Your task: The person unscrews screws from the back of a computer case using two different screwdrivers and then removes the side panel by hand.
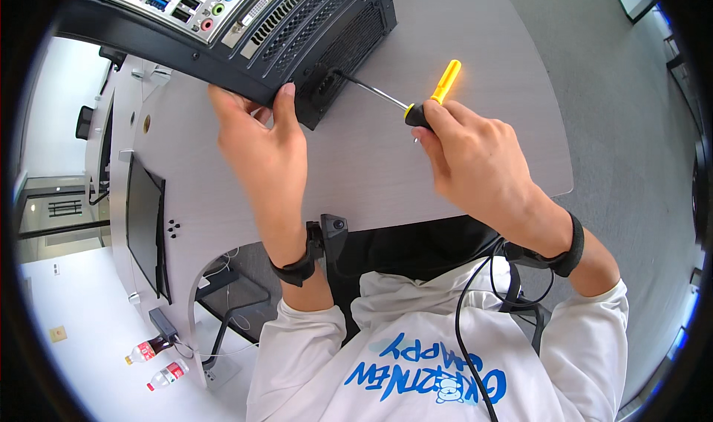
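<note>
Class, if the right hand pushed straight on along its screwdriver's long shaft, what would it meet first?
Probably the black computer case, near its power socket; the screwdriver in the right hand may touch it, depth being unclear.

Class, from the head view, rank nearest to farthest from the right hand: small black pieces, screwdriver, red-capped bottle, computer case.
1. Screwdriver: held in the right hand.
2. Computer case: left of it.
3. Small black pieces: on the desk, farther left.
4. Red-capped bottle: lower left.
</note>
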Demonstrator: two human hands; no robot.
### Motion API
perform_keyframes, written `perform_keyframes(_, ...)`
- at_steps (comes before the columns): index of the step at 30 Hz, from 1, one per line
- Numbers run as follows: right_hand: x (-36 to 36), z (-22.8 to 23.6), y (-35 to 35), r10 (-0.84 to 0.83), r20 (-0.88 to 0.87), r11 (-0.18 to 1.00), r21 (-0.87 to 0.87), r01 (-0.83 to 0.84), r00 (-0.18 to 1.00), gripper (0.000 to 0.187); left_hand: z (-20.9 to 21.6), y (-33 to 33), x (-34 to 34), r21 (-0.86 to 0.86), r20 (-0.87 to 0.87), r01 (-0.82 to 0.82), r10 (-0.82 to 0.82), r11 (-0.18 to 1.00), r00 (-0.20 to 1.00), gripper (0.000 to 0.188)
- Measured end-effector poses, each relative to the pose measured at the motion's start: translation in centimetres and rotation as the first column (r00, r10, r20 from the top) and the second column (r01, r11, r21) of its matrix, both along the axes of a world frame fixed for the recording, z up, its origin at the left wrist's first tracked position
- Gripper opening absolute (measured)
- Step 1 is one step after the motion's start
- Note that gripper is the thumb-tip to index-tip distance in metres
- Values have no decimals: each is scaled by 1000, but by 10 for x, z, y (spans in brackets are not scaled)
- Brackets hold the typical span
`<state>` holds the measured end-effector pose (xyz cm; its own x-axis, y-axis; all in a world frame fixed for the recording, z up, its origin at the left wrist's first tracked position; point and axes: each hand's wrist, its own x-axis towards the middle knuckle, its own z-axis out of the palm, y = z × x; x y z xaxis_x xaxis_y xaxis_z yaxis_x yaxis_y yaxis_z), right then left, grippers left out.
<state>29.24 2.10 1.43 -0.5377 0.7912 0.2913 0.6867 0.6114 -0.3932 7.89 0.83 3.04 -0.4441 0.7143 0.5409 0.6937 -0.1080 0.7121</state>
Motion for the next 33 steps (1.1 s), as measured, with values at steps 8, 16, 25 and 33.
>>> perform_keyframes(8, 6, 8, 15, -19, -250, 947, -316, -63, 968, 24, 0, 1, 1, -16, 3, -12, 12, 1000, 1000, 37)
perform_keyframes(16, 8, 13, 21, -225, -362, 706, -700, -105, 905, 31, 1, 0, 3, -22, -17, -25, 25, 999, 1000, 36)
perform_keyframes(25, 15, 6, 33, -395, -427, 353, -888, -295, 813, 34, -1, 0, 1, -9, -45, -19, 19, 1000, 999, 32)
perform_keyframes(33, 19, 2, 36, -425, -469, 240, -883, -403, 774, 32, 0, 2, 3, -37, -28, 2, -3, 999, 1000, 33)
